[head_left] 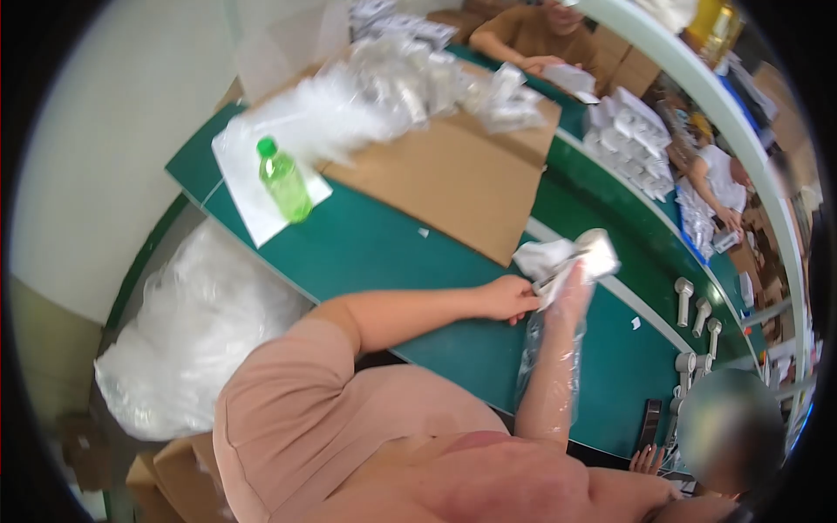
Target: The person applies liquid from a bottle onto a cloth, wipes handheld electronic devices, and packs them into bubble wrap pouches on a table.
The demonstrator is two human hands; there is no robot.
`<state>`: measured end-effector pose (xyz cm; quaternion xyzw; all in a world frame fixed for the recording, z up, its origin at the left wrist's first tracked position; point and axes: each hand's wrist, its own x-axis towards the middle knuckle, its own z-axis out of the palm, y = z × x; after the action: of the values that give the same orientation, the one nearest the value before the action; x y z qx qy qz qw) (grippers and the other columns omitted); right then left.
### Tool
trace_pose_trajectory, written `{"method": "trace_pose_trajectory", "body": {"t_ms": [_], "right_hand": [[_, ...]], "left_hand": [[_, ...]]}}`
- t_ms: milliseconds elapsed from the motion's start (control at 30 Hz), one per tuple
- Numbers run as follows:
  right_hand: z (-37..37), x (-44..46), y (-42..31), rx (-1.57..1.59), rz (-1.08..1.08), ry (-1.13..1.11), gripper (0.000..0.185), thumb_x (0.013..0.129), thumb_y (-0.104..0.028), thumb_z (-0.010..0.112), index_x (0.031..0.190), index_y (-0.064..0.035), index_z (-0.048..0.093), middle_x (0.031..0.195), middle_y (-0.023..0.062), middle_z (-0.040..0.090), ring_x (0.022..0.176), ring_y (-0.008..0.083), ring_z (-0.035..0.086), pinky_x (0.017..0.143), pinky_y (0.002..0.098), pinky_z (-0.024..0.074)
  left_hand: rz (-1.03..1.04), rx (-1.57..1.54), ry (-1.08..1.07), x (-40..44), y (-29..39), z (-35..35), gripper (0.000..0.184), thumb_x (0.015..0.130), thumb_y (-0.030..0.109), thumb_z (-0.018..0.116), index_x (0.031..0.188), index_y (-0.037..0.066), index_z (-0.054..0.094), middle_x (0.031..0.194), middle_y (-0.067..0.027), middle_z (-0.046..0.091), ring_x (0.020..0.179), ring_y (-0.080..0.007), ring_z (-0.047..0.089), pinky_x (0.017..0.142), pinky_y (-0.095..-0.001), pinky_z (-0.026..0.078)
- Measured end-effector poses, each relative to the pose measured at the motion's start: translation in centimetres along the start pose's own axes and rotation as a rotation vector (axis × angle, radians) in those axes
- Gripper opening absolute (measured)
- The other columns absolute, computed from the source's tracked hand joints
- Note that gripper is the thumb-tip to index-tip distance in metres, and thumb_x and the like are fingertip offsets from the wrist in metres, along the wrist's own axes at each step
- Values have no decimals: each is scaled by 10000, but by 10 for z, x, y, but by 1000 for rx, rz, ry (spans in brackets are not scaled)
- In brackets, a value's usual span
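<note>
My left hand (pixel 510 298) is closed in a pinch on the edge of a thin white piece (pixel 545 283), perhaps paper or film. Just right of it, my right hand (pixel 571 283) is inside a clear plastic bag (pixel 571 349) that reaches down over the forearm. Its fingers are round a shiny whitish item (pixel 597 254), blurred and partly wrapped. Both hands are above the green table (pixel 471 366), close together. A crumpled white piece (pixel 542 257) lies beside the item.
A cardboard sheet (pixel 445 174) bears clear plastic bags (pixel 384 87). A green bottle (pixel 286 183) lies on white paper at left. White handheld devices (pixel 683 301) line the belt at right. One person (pixel 532 39) sits across, another (pixel 719 183) farther right, a third (pixel 728 436) at lower right.
</note>
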<state>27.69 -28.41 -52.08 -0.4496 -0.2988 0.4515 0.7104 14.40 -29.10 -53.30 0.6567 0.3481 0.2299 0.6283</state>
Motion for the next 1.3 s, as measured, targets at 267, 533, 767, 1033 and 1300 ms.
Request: {"method": "trace_pose_trajectory", "body": {"t_ms": [267, 533, 767, 1033, 1300], "right_hand": [[13, -8, 16, -99, 129, -125, 426, 874, -229, 548, 1207, -16, 392, 1010, 109, 548, 872, 229, 578, 721, 341, 502], [-8, 13, 21, 151, 140, -11, 456, 862, -226, 569, 1214, 5, 394, 1072, 109, 520, 935, 214, 549, 778, 330, 477], [-1, 5, 24, -161, 102, -89, 368, 852, -265, 581, 1082, 20, 555, 924, 82, 604, 753, 155, 574, 668, 284, 458], [4, -3, 2, -453, 195, -107, 422, 850, -371, 554, 970, 31, 593, 743, 79, 595, 625, 134, 548, 549, 293, 451], [-3, -3, 8, -281, 255, -179, 416, 855, -362, 553, 979, 34, 589, 778, 111, 596, 707, 151, 567, 639, 291, 464]], "left_hand": [[262, 257, -23, -1, 17, -40, 187, 844, 176, 500, 765, 28, 582, 662, -47, 591, 576, -116, 566, 546, -257, 453], [377, -857, 1352, -68, -44, -218, 235, 811, 113, 593, 927, 34, 405, 667, -50, 455, 512, -140, 465, 400, -263, 388], [420, -518, 1766, -90, -56, -274, 165, 813, 125, 604, 737, 10, 514, 617, -31, 465, 516, -149, 449, 461, -303, 386], [213, 779, 629, 20, -3, -133, 192, 764, 187, 631, 730, 4, 588, 633, -109, 558, 579, -224, 518, 574, -331, 423], [11, 606, 368, 35, 1, -118, 146, 795, 154, 567, 813, 18, 616, 671, -80, 600, 578, -174, 548, 530, -303, 428]]}}
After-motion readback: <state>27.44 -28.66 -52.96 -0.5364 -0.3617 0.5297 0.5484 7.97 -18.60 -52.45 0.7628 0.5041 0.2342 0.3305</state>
